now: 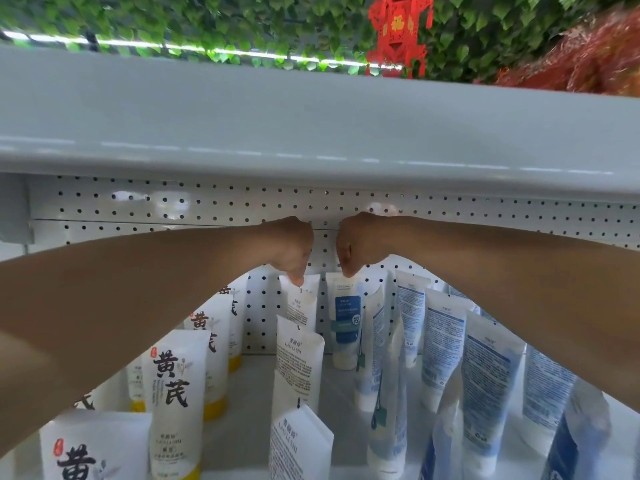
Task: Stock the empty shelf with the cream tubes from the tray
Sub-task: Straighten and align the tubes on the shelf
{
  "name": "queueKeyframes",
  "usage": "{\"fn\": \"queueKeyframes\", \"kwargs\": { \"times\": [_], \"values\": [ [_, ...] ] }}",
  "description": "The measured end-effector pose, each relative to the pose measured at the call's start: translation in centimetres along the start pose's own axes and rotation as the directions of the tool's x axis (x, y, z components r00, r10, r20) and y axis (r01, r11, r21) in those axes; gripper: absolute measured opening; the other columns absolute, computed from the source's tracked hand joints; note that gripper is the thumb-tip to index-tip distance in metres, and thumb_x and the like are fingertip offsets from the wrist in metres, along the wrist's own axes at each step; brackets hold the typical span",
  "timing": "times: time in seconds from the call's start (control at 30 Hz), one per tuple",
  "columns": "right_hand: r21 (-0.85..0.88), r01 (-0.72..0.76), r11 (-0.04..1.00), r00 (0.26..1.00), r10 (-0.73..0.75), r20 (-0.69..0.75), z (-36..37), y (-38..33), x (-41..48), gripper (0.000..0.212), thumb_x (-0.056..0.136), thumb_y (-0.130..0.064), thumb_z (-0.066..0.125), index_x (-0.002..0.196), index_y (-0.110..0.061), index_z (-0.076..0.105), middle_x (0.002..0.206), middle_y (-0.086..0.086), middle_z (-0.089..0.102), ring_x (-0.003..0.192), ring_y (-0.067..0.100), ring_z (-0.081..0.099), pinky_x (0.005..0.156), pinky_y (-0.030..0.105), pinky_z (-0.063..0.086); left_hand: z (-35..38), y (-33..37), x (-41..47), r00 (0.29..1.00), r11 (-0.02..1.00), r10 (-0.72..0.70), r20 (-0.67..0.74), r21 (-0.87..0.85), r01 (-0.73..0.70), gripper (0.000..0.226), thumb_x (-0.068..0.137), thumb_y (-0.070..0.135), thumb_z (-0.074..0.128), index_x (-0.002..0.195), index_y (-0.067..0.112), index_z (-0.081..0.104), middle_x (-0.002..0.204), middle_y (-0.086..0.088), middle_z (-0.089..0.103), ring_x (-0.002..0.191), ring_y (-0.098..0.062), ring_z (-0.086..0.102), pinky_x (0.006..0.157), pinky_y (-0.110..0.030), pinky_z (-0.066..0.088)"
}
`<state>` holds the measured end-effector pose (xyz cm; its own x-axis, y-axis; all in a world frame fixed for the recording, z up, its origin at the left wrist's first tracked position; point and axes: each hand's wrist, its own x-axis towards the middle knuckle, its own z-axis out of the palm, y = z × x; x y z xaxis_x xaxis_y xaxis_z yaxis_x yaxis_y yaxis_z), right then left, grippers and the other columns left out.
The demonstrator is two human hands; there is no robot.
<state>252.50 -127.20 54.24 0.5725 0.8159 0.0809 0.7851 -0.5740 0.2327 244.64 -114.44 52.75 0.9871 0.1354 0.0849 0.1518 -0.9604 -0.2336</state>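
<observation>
Both my arms reach deep into the white shelf (249, 393). My left hand (292, 249) pinches the top edge of a white cream tube (302, 306) standing at the back, against the pegboard. My right hand (351, 247) pinches the top of a white tube with a blue label (346, 323) just to its right. Both tubes stand upright on their caps. Rows of tubes fill the shelf in front: white ones (299, 368) in the middle, yellow-capped ones (176, 400) on the left, blue-printed ones (488, 386) on the right. The tray is out of view.
The white pegboard back wall (207, 206) closes the shelf behind the tubes. A grey upper shelf (311, 133) overhangs just above my hands. Green leaf decor and a red paper lantern (398, 32) hang higher up. Bare shelf floor shows between the left and middle rows.
</observation>
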Motion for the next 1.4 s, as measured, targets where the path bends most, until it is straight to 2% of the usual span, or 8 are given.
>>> {"fn": "queueKeyframes", "kwargs": {
  "times": [0.13, 0.27, 0.47, 0.6, 0.83, 1.07, 1.3, 1.4],
  "values": [
    [0.002, -0.001, 1.000, 1.000, 0.001, -0.012, 0.0, -0.2, 0.0, 0.029, 0.082, -0.029, 0.076, 0.103, -0.009, 0.075, 0.104, 0.005, 0.073, 0.083, 0.014, 0.059, 0.080, 0.025, 0.049, -0.1, 0.3, 0.1, 1.000, 0.999, 0.016, -0.010, -0.040, -0.016, 0.037, 0.083, 0.034, 0.073, 0.109, 0.008, 0.071, 0.110, -0.002, 0.069, 0.107, -0.020, 0.060, 0.095, -0.030, 0.048],
    [0.008, -0.022, 1.000, 1.000, 0.022, -0.006, -0.2, -0.2, -0.2, 0.032, 0.080, -0.031, 0.078, 0.104, -0.011, 0.075, 0.104, 0.004, 0.073, 0.097, 0.019, 0.065, 0.088, 0.029, 0.051, -0.1, 0.4, 0.1, 1.000, 0.998, 0.003, -0.031, -0.069, -0.005, 0.036, 0.081, 0.032, 0.075, 0.107, 0.008, 0.071, 0.109, -0.002, 0.069, 0.107, -0.020, 0.060, 0.096, -0.032, 0.049],
    [0.013, -0.032, 0.999, 0.999, 0.032, 0.019, 0.0, 0.2, -0.4, 0.029, 0.082, -0.031, 0.076, 0.103, -0.010, 0.075, 0.103, 0.005, 0.074, 0.093, 0.017, 0.064, 0.082, 0.026, 0.048, -0.4, 0.7, 0.3, 1.000, 0.996, 0.021, -0.013, -0.081, -0.022, 0.030, 0.081, 0.030, 0.075, 0.101, 0.007, 0.073, 0.105, -0.003, 0.071, 0.103, -0.019, 0.063, 0.094, -0.030, 0.049],
    [0.030, -0.037, 0.999, 0.999, 0.037, 0.025, -0.1, 0.3, -0.6, 0.030, 0.084, -0.031, 0.075, 0.106, -0.010, 0.074, 0.106, 0.004, 0.073, 0.100, 0.019, 0.065, 0.083, 0.025, 0.048, -0.5, 0.6, 0.4, 1.000, 0.996, 0.009, 0.002, -0.089, -0.009, 0.031, 0.080, 0.029, 0.076, 0.100, 0.006, 0.074, 0.103, -0.006, 0.072, 0.101, -0.022, 0.064, 0.089, -0.029, 0.051],
    [0.015, -0.025, 1.000, 0.999, 0.025, 0.030, 0.1, 0.4, -0.6, 0.033, 0.085, -0.033, 0.073, 0.107, -0.009, 0.073, 0.107, 0.006, 0.073, 0.087, 0.014, 0.060, 0.083, 0.026, 0.048, -0.3, 0.6, 0.3, 1.000, 0.993, 0.008, 0.006, -0.114, -0.007, 0.030, 0.081, 0.027, 0.075, 0.103, 0.007, 0.073, 0.105, -0.003, 0.071, 0.103, -0.019, 0.063, 0.088, -0.026, 0.049],
    [-0.004, -0.025, 1.000, 0.998, 0.025, 0.051, 0.1, 0.5, -0.6, 0.035, 0.086, -0.035, 0.071, 0.108, -0.008, 0.073, 0.108, 0.007, 0.073, 0.088, 0.015, 0.060, 0.084, 0.025, 0.048, -0.4, 0.7, 0.3, 1.000, 0.995, 0.007, 0.019, -0.103, -0.005, 0.032, 0.083, 0.028, 0.073, 0.107, 0.007, 0.071, 0.109, -0.003, 0.070, 0.105, -0.020, 0.061, 0.091, -0.026, 0.046],
    [0.045, -0.055, 0.997, 0.997, 0.053, 0.052, -0.1, 0.2, -1.1, 0.040, 0.084, -0.038, 0.074, 0.105, -0.004, 0.074, 0.100, 0.008, 0.073, 0.088, 0.019, 0.063, 0.077, 0.025, 0.047, -0.5, 0.6, -0.2, 0.999, 0.992, -0.021, 0.035, -0.125, 0.025, 0.039, 0.079, 0.032, 0.077, 0.107, 0.005, 0.070, 0.111, -0.005, 0.069, 0.107, -0.022, 0.061, 0.095, -0.035, 0.050],
    [0.069, -0.068, 0.995, 0.998, 0.067, 0.021, -0.6, 0.0, -1.9, 0.045, 0.082, -0.042, 0.075, 0.103, -0.003, 0.072, 0.090, 0.005, 0.068, 0.085, 0.019, 0.060, 0.074, 0.026, 0.046, -1.0, 0.6, -1.1, 0.998, 0.996, -0.054, 0.024, -0.067, 0.055, 0.040, 0.083, 0.044, 0.069, 0.094, 0.006, 0.069, 0.092, -0.001, 0.067, 0.093, -0.018, 0.061, 0.080, -0.027, 0.050]
  ]
}}
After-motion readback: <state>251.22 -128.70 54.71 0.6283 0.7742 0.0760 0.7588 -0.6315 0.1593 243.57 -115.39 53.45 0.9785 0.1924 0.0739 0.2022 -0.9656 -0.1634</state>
